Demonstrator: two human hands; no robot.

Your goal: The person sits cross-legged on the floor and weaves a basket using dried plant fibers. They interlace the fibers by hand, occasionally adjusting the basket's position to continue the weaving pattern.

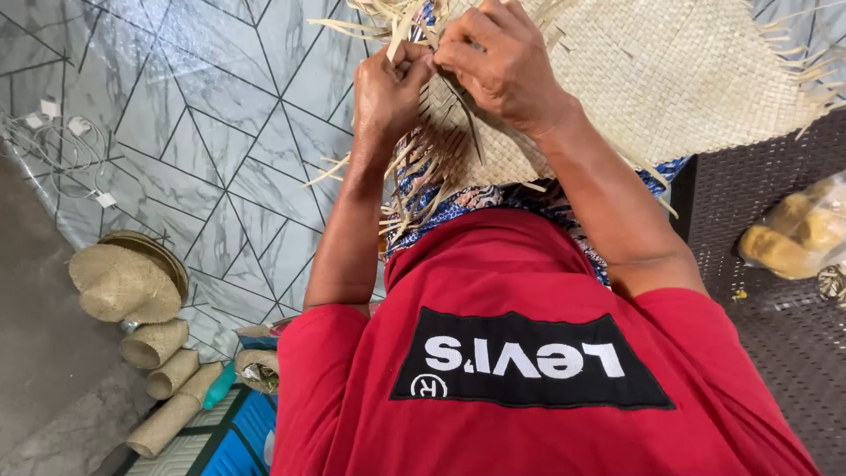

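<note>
1. Head view: a woven straw mat (670,79) is spread across the lap, over a patterned cloth (476,201).
2. The left hand (388,88) is closed, pinching loose strips (423,167) at the mat's near edge.
3. The right hand (502,62) is curled shut on strips at the same edge.
4. Most of the mat is seen plaited; a fringe of unwoven strips is left at the edges.
5. Finished hats (128,282) and woven rolls (167,388) are stacked on the floor (220,132); a bag (797,234) lies at the right.

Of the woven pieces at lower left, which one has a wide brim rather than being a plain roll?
The woven hat, topmost of the group: it has a round crown and wide brim, while the woven rolls below it are plain cylinders.
</note>
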